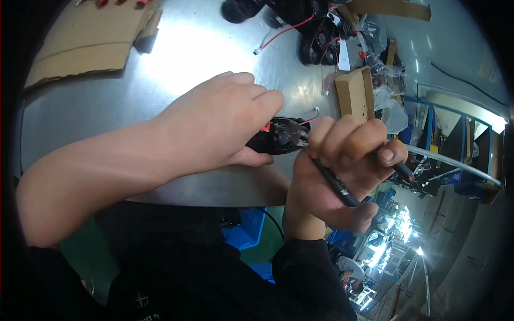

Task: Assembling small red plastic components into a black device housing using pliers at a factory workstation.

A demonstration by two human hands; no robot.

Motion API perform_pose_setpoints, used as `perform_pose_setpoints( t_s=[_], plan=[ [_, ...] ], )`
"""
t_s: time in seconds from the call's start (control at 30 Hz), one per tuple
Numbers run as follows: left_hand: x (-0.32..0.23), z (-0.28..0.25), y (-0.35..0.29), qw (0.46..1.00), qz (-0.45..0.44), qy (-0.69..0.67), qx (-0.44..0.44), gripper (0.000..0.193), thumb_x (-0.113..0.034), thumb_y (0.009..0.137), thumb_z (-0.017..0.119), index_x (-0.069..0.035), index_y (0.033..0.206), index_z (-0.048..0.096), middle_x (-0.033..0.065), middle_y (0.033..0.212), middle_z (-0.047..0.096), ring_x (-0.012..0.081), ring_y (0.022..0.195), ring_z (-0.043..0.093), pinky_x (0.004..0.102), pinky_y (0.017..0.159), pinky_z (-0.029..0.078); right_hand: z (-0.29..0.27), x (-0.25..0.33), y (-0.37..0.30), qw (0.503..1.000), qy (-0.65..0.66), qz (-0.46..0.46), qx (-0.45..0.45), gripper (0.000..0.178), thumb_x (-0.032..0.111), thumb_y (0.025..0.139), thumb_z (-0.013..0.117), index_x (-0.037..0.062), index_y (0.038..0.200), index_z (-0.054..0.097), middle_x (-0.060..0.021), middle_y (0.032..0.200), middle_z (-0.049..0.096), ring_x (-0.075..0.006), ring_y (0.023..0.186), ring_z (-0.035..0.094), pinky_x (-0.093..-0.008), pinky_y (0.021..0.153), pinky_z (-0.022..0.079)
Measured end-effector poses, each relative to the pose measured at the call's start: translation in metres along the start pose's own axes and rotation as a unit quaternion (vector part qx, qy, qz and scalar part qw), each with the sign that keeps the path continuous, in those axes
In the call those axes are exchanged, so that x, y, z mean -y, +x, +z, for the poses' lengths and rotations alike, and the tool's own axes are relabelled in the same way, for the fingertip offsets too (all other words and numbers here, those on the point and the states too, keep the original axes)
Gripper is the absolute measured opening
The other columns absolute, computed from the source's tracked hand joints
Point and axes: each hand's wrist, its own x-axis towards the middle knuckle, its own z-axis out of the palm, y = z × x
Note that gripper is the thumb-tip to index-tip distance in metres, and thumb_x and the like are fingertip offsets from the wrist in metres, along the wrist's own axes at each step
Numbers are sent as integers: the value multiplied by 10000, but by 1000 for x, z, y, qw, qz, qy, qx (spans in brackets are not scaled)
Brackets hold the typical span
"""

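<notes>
Over the near part of the metal table, my left hand [225,109] is closed around a black plastic part [262,142]. A bit of red shows on that part, and a thin wire with a small white connector [317,109] sticks out beyond it. My right hand [348,155] grips a pair of pliers by its dark handles [337,184], which spread apart in the palm. The metal jaws point left and lie at the black part; whether they bite on anything cannot be made out. My left fingers hide much of the part.
Several black fan units [316,40] with red wires lie at the far side of the metal table [209,187]. A small cardboard box [356,93] and clear plastic bags [391,109] stand at the right. Flat cardboard [85,45] lies far left. Below the edge is a blue crate [246,232].
</notes>
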Motion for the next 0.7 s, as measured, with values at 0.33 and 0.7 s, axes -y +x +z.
perform_pose_setpoints(
  t_s=[0.33, 0.7],
  plan=[
    [3, -7, 3, 1000, 2, -28, -6, 453, -276, 736, 873, -34, 980, 578, 113, 934, 653, 318, 949, 605, 418, 906, 495, -7, 1, 7, 1000, 8, -13, 24, 619, 549, 878, 715, 99, 1219, 460, -39, 858, 422, -137, 622, 373, -305, 565, 313],
    [9, -41, 15, 794, -209, -570, -37, 460, -235, 983, 657, -66, 1386, 512, 69, 1126, 646, 151, 1033, 647, 307, 919, 534, -11, 5, 13, 962, -151, 229, 4, 425, -15, 860, 638, 17, 1251, 476, -75, 985, 567, -117, 881, 552, -255, 791, 446]
  ],
)
